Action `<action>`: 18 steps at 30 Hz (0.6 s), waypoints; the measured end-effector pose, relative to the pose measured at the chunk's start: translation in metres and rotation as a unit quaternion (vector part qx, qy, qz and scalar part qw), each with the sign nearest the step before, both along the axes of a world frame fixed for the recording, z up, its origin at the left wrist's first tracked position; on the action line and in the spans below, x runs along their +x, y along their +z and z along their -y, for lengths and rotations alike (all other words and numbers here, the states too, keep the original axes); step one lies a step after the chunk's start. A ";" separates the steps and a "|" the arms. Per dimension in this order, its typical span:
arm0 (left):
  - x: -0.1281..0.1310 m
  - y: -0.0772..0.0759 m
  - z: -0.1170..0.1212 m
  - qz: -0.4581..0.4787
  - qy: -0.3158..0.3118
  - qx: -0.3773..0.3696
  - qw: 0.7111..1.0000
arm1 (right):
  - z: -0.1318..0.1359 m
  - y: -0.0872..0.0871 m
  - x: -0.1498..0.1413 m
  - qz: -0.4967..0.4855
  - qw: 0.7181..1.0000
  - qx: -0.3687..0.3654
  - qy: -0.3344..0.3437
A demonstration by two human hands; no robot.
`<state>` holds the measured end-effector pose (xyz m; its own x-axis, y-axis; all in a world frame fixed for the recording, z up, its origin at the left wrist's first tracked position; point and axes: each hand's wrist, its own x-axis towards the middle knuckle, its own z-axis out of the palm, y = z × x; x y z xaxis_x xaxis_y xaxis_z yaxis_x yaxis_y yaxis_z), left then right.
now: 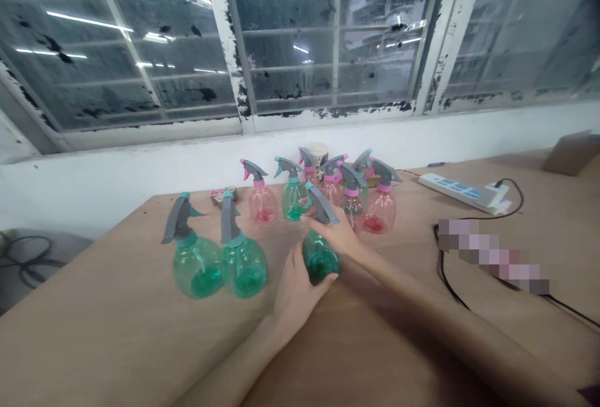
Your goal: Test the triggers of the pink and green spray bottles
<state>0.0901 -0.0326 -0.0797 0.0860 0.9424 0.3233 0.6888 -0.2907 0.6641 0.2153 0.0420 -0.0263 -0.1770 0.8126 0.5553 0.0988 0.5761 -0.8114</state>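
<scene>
In the head view, the left hand [295, 294] and the right hand [343, 235] are meeting near the centre of the frame on one round, transparent green plastic spray bottle [321, 261] with a grey sprayer head. The left hand is clamping around the lower body of this bottle, with the thumb lying along its lower right side. The right hand is closing around its neck, just under the sprayer head, and some of its fingers are showing at the left of the neck. Whether the base is touching the brown wooden table [140, 344], I cannot tell.

At the left of the frame, two round green plastic spray bottles with grey heads [246, 269] are standing side by side, with green liquid at the bottom. Behind the hands, in the middle of the frame, a group of pink and green transparent spray bottles [263, 204] is standing close together; some are partly hiding others. A whitish printed cup [319, 152] is standing behind this group.

On the right side, a white power strip with blue sockets [457, 191] is lying with a black cable [519, 189] plugged in. Below it, a blurred-out object [492, 256] is lying.
</scene>
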 end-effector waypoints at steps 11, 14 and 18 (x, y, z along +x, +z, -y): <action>0.000 0.000 0.000 0.004 0.001 -0.001 1.000 | -0.002 0.000 0.001 0.001 1.000 -0.010 0.027; -0.001 -0.001 0.000 0.007 0.001 0.001 1.000 | -0.001 0.003 0.000 -0.011 0.999 -0.020 0.042; -0.001 -0.002 0.003 0.018 -0.006 0.001 1.000 | -0.001 0.006 0.002 -0.025 0.996 -0.059 0.062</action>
<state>0.0893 -0.0355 -0.0820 0.0850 0.9408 0.3280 0.6606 -0.2997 0.6883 0.2171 0.0431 -0.0200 -0.2540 0.8470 0.4670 -0.0086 0.4809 -0.8767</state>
